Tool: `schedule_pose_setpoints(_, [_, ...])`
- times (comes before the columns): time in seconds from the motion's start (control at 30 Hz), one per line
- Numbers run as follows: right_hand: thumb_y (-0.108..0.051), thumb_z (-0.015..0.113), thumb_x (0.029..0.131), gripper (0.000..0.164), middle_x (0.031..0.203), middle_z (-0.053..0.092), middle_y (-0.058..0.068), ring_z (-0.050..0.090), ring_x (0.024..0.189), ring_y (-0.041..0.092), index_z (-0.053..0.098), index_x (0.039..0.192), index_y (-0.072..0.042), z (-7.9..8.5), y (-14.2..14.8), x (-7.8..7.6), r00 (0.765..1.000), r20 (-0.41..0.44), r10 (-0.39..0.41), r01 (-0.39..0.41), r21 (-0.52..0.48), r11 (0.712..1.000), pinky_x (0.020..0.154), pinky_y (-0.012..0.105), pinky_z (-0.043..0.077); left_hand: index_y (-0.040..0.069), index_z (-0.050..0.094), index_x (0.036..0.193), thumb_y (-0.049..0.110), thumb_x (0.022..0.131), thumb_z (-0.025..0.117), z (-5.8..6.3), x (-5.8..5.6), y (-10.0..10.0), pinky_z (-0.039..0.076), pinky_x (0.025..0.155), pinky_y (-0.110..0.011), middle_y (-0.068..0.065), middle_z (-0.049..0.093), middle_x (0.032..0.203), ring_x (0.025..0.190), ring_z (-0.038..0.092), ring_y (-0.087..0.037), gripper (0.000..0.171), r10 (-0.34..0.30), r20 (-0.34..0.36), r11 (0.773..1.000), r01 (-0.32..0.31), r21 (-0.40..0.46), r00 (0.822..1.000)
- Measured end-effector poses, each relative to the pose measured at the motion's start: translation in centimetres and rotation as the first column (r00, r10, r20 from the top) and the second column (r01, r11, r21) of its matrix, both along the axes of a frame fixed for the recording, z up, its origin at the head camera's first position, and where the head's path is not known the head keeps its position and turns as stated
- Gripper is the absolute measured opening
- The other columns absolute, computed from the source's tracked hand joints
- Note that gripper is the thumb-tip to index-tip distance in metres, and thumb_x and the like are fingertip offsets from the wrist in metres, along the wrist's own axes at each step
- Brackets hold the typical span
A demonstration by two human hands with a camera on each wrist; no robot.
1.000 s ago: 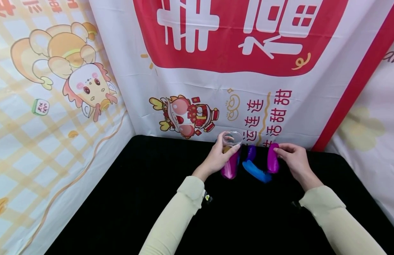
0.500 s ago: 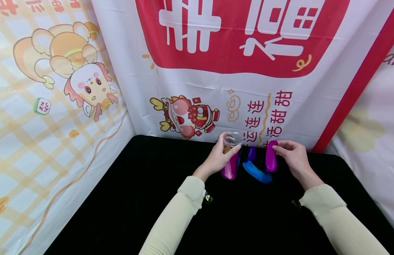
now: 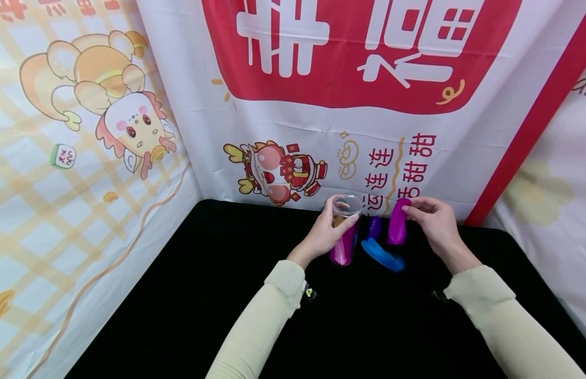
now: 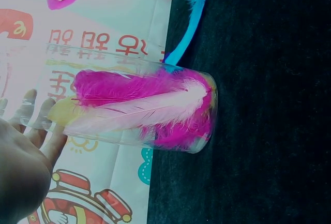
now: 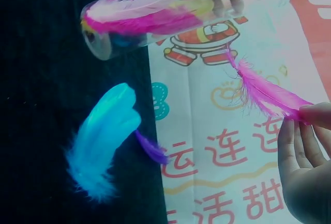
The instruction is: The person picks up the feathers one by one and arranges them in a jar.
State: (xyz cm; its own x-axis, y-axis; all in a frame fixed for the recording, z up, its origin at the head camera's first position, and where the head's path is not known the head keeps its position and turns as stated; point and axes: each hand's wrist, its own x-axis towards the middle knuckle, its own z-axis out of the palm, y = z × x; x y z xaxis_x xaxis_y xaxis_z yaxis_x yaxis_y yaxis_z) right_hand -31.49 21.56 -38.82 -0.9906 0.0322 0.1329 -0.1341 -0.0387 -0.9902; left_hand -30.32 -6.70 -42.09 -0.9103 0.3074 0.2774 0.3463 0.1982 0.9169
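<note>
My left hand [image 3: 323,231] grips a clear plastic cup [image 3: 348,204] near its rim; the cup stands upright on the black table. Inside it lie magenta feathers [image 4: 114,87], a pale pink feather [image 4: 139,107] and some yellow. To the cup's right, my right hand [image 3: 437,225] pinches a magenta feather [image 3: 398,223] by its upper end, raised over the table and hanging down. In the right wrist view that feather stretches from thumb and fingertips toward the cup. Below it a blue feather [image 3: 383,255] and a purple feather [image 3: 375,227] lie on the table.
The black table [image 3: 217,295] stretches toward me and to both sides. A white cloth printed with red characters [image 3: 383,121] hangs just behind the cup, and a yellow checked cloth [image 3: 84,210] stands along the left.
My right hand has lifted the magenta feather and moved it a little left, nearer the cup. The left hand and the cup stay in place.
</note>
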Motion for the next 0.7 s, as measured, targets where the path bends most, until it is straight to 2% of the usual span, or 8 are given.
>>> schedule_pose_setpoints(0.13, [-0.003,0.079,0.089,0.018,0.086,0.075,-0.008,0.072,0.074,0.009,0.07,0.105,0.001,0.7,-0.3,0.1,1.0,-0.01,0.006,-0.006,-0.009,1.0,0.069,0.022,0.059,0.015,0.026,0.156,0.037,0.104,0.061,0.4,0.3,0.0,0.035,0.117,-0.048,-0.005,0.052,0.142,0.133,0.049,-0.021,0.067,-0.013,0.008,1.0,0.012,0.02,1.0])
schedule_pose_setpoints(0.3, [-0.003,0.08,0.088,0.017,0.087,0.075,-0.007,0.072,0.076,0.008,0.072,0.103,-0.001,1.5,-0.8,0.1,1.0,-0.015,0.007,-0.008,-0.035,0.999,0.07,0.021,0.058,0.013,0.026,0.156,0.037,0.103,0.062,0.4,0.3,0.0,0.034,0.117,-0.05,-0.005,0.052,0.141,0.134,0.049,-0.02,0.068,-0.007,0.005,1.0,0.007,0.02,1.0])
schedule_pose_setpoints(0.33, [-0.003,0.08,0.088,0.018,0.088,0.075,-0.007,0.072,0.076,0.007,0.072,0.104,0.0,1.7,-0.9,0.1,1.0,-0.019,0.005,-0.006,-0.034,0.999,0.071,0.02,0.058,0.014,0.026,0.156,0.04,0.103,0.062,0.0,0.0,0.1,0.035,0.117,-0.05,-0.003,0.052,0.14,0.133,0.049,-0.019,0.069,-0.003,-0.002,1.0,0.003,0.016,1.0])
schedule_pose_setpoints(0.43, [-0.002,0.08,0.087,0.02,0.088,0.076,-0.007,0.072,0.077,0.006,0.071,0.105,0.002,2.0,-1.2,0.1,0.999,-0.037,0.006,-0.008,-0.042,0.999,0.072,0.02,0.058,0.016,0.026,0.155,0.043,0.102,0.062,-0.1,0.0,0.1,0.035,0.116,-0.051,-0.001,0.052,0.14,0.132,0.05,-0.018,0.069,-0.002,-0.004,1.0,0.002,0.009,1.0])
schedule_pose_setpoints(0.57, [-0.003,0.081,0.087,0.017,0.086,0.076,-0.007,0.071,0.077,0.006,0.073,0.103,-0.001,2.5,-1.5,0.1,0.999,-0.054,0.004,-0.006,-0.023,1.0,0.072,0.02,0.058,0.021,0.027,0.154,0.044,0.102,0.061,-0.2,0.0,0.0,0.036,0.115,-0.052,0.0,0.052,0.139,0.13,0.05,-0.017,0.066,-0.004,-0.003,1.0,0.004,0.006,1.0])
schedule_pose_setpoints(0.7, [-0.002,0.08,0.088,0.016,0.085,0.076,-0.007,0.071,0.078,0.007,0.074,0.102,-0.001,3.1,-1.8,0.1,0.997,-0.078,0.018,-0.021,-0.027,0.999,0.073,0.02,0.058,0.022,0.027,0.154,0.043,0.102,0.062,-0.1,0.0,0.0,0.036,0.115,-0.052,0.0,0.052,0.14,0.13,0.05,-0.017,0.066,0.0,-0.002,1.0,0.0,0.004,1.0])
